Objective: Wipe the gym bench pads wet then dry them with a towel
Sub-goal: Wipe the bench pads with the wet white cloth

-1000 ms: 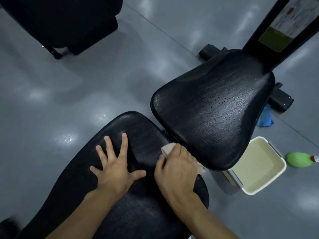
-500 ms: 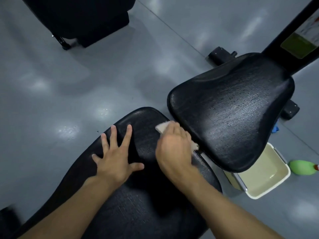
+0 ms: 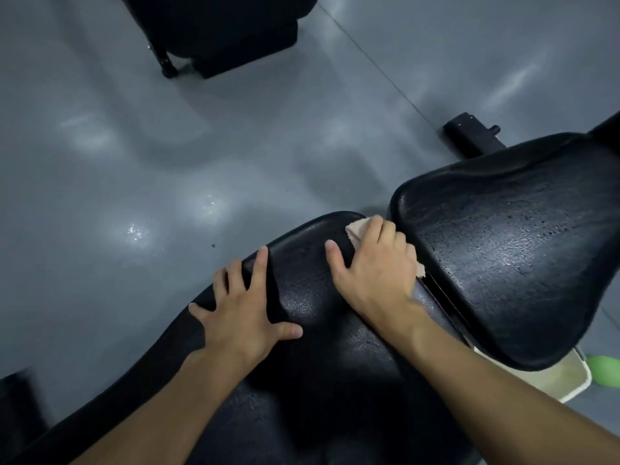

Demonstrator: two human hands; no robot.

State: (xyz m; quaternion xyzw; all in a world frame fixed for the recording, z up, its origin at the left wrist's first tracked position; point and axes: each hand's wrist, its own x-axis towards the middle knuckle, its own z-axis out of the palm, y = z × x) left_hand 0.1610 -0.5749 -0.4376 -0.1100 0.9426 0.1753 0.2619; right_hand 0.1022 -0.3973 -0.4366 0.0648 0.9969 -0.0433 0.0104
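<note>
Right hand [image 3: 375, 266] has pushed cloth [image 3: 357, 227] farther up long pad [image 3: 312, 293].

Two black bench pads show: one long back pad [image 3: 302, 391] and one wider seat pad [image 3: 503, 256]. There are two grips, both bare: one left grip [image 3: 246, 317] and one right grip [image 3: 379, 266]. One beige cloth [image 3: 357, 228] lies under the right grip. One cream plastic tub [image 3: 567, 384] sits half hidden below the seat pad. One green bottle [image 3: 605, 370] shows at the right edge, only partly in view. One black frame foot [image 3: 469, 134] rests on the floor. One bulky black machine [image 3: 221, 25] stands at the top. One dark blurred shape [image 3: 16, 407] is too vague to name.
</note>
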